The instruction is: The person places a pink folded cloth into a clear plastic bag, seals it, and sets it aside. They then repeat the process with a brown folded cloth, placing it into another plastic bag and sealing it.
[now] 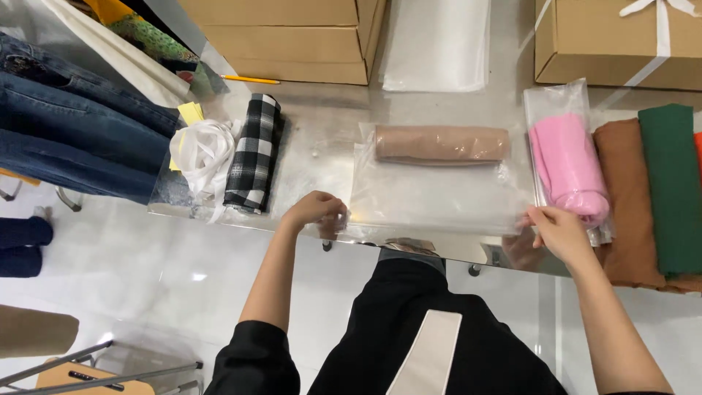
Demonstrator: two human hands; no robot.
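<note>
A clear plastic bag [431, 197] lies flat on the shiny table [322, 124], with a rolled tan cloth [441, 144] inside at its far end. My left hand [316, 212] pinches the bag's near left corner. My right hand [557, 230] pinches the near right corner. Just right of it lies a rolled pink cloth in its own clear bag [567, 164].
A black-and-white checked roll [254, 152] and white ribbon [201, 152] lie at left, beside hanging jeans [66, 124]. Folded brown [629, 197] and green [671, 183] cloths lie at right. Cardboard boxes [292, 36] and spare clear bags [436, 44] stand behind.
</note>
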